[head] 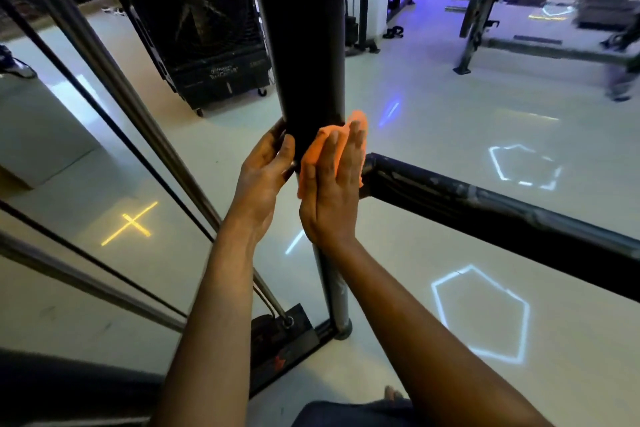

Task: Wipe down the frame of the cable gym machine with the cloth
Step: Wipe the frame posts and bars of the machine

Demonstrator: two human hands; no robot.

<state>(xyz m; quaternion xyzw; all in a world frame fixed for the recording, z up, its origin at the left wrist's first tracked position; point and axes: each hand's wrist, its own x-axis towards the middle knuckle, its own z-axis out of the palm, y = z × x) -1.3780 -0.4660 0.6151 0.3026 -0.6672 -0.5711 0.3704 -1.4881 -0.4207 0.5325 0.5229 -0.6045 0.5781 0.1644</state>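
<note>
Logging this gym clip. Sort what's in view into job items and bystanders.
Job:
orange cloth
black upright post of the frame
black crossbar
right hand, flat on the cloth
left hand, gripping the post

Bystanders:
big wheeled fan
light shapes on the floor

The right hand (332,184) presses an orange cloth (320,149) with straight fingers against the black upright post (308,45) of the frame, while the left hand (265,180) grips the post's other side, above a pale floor (450,135).

An orange cloth (317,152) lies crumpled flat against the black upright frame post (304,45), beside its crossbar.
</note>
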